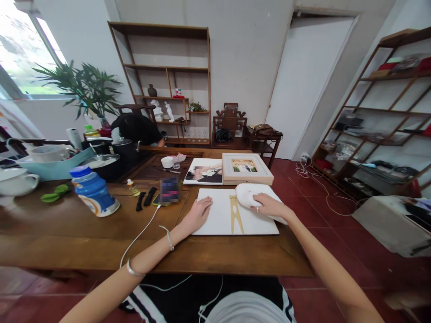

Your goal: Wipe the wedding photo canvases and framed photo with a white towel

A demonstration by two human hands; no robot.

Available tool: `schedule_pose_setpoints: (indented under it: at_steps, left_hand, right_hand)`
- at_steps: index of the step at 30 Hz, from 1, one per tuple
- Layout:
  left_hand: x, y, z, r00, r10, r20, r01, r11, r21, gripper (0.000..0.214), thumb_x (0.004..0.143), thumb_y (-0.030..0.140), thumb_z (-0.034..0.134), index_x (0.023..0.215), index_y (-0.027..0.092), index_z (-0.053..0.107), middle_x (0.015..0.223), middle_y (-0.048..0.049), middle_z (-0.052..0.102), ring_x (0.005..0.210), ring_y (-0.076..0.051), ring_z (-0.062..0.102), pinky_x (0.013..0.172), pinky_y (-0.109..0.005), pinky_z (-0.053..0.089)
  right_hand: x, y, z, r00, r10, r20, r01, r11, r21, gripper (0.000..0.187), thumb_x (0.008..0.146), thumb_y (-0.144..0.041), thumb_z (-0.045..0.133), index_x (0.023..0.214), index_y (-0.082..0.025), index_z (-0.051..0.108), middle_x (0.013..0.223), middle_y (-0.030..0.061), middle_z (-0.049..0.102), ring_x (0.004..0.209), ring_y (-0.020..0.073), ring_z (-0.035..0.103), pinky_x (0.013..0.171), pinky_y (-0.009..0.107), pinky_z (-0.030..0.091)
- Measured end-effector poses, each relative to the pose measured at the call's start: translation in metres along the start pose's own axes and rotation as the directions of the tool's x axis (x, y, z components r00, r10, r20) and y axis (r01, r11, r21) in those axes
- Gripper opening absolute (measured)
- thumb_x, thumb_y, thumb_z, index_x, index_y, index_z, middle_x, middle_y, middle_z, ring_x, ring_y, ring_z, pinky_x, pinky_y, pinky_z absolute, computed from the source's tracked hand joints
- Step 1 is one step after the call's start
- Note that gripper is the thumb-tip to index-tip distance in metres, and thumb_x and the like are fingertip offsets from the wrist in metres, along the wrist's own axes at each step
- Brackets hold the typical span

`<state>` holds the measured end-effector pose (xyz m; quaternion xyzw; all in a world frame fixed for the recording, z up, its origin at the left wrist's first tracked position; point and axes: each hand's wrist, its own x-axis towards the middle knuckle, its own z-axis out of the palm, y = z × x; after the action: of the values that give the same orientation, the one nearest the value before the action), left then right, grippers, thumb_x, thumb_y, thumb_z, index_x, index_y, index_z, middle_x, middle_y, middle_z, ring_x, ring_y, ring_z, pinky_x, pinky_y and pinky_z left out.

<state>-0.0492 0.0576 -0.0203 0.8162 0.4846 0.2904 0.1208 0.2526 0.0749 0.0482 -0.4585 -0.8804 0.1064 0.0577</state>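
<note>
While left hand [198, 214] on one board [215, 222], one cloth [245, 194] in right hand [270, 206].

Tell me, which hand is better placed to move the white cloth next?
Probably the right hand: it touches the white cloth, beside the gold shape. The left hand rests on the left of the white board.

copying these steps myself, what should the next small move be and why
Probably slide the white cloth leftward over the gold shape: the right hand is on the cloth beside that shape, and the left hand rests on the white board's left side, where it could steady it.
</note>
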Motion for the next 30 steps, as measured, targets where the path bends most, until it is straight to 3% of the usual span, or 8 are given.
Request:
schedule_pose_setpoints:
  at_steps: [4, 7, 12, 16, 18, 21, 26, 30]
  left_hand:
    - [0.0, -0.001, 0.001, 1.0, 0.012, -0.008, -0.012, 1.0, 0.01, 0.033, 0.087, 0.016, 0.037, 0.109, 0.018, 0.061, 0.123, -0.0109, 0.058, 0.122, -0.025, 0.046, 0.104, -0.054, 0.027]
    - [-0.001, -0.001, 0.002, 1.0, 0.013, -0.011, -0.013, 1.0, 0.021, 0.032, 0.087, 0.016, 0.037, 0.109, 0.018, 0.061, 0.124, -0.011, 0.057, 0.123, -0.024, 0.046, 0.104, -0.054, 0.027]
    - [-0.001, 0.0, 0.003, 1.0, -0.004, -0.013, 0.004, 1.0, 0.008, 0.031, 0.087, 0.016, 0.038, 0.109, 0.019, 0.06, 0.124, -0.0105, 0.057, 0.123, -0.025, 0.045, 0.105, -0.054, 0.025]
    - [-0.001, -0.001, 0.004, 1.0, 0.002, -0.011, -0.002, 1.0, 0.016, 0.031, 0.087, 0.015, 0.038, 0.109, 0.017, 0.06, 0.124, -0.011, 0.057, 0.123, -0.024, 0.045, 0.105, -0.054, 0.025]
    - [-0.001, -0.001, 0.004, 1.0, 0.012, -0.014, -0.012, 1.0, 0.019, 0.032, 0.087, 0.015, 0.037, 0.109, 0.018, 0.06, 0.124, -0.011, 0.057, 0.123, -0.024, 0.045, 0.105, -0.054, 0.025]
    - [-0.001, -0.002, 0.003, 1.0, 0.011, -0.017, -0.01, 1.0, 0.015, 0.032, 0.087, 0.015, 0.037, 0.109, 0.018, 0.06, 0.124, -0.0109, 0.057, 0.123, -0.024, 0.045, 0.105, -0.054, 0.026]
    - [-0.002, -0.002, 0.003, 1.0, 0.008, -0.017, -0.008, 1.0, 0.007, 0.032, 0.087, 0.016, 0.037, 0.11, 0.019, 0.059, 0.125, -0.0109, 0.056, 0.124, -0.025, 0.044, 0.105, -0.054, 0.026]
    - [-0.002, -0.003, 0.004, 1.0, 0.014, -0.022, -0.014, 1.0, -0.007, 0.032, 0.087, 0.015, 0.038, 0.11, 0.019, 0.059, 0.125, -0.0106, 0.057, 0.124, -0.024, 0.045, 0.105, -0.054, 0.025]
  right_hand:
    - [0.016, 0.004, 0.009, 0.999, -0.003, -0.047, 0.003, 1.0, 0.009, 0.016, 0.085, -0.026, 0.044, 0.09, -0.017, 0.056, 0.113, 0.0125, 0.058, 0.122, 0.0304, 0.039, 0.103, 0.049, 0.02]
    - [0.002, -0.009, 0.011, 0.999, -0.025, -0.022, 0.026, 0.999, 0.04, 0.015, 0.085, -0.025, 0.043, 0.09, -0.018, 0.055, 0.117, 0.0131, 0.056, 0.131, 0.0289, 0.027, 0.105, 0.051, 0.015]
    - [-0.051, -0.049, -0.001, 0.991, -0.062, 0.121, 0.055, 0.996, 0.065, 0.014, 0.083, -0.02, 0.042, 0.088, -0.019, 0.055, 0.112, 0.0132, 0.057, 0.125, 0.0289, 0.037, 0.099, 0.046, 0.027]
    - [-0.073, -0.065, -0.011, 0.98, -0.031, 0.195, 0.017, 0.997, 0.07, 0.015, 0.083, -0.024, 0.042, 0.087, -0.019, 0.056, 0.097, 0.0116, 0.059, 0.097, 0.0274, 0.053, 0.082, 0.038, 0.04]
    - [-0.065, -0.061, -0.011, 0.987, -0.02, 0.158, 0.009, 0.998, 0.067, 0.016, 0.083, -0.025, 0.042, 0.086, -0.018, 0.056, 0.09, 0.0106, 0.059, 0.09, 0.0259, 0.054, 0.079, 0.036, 0.041]
    - [-0.033, -0.048, -0.001, 0.997, 0.002, 0.073, -0.006, 0.998, 0.057, 0.017, 0.08, -0.015, 0.04, 0.087, -0.018, 0.055, 0.094, 0.0113, 0.059, 0.1, 0.0275, 0.052, 0.084, 0.039, 0.038]
    - [0.023, -0.045, 0.03, 0.992, 0.079, -0.099, -0.073, 0.996, 0.059, 0.025, 0.081, -0.014, 0.037, 0.1, -0.015, 0.053, 0.123, 0.0168, 0.051, 0.131, 0.0335, 0.023, 0.099, 0.062, 0.016]
    - [0.022, -0.071, 0.051, 0.986, -0.076, -0.149, 0.071, 0.997, -0.037, 0.034, 0.072, -0.009, 0.044, 0.103, -0.015, 0.055, 0.14, 0.0149, 0.036, 0.136, 0.0331, 0.01, 0.101, 0.064, 0.007]
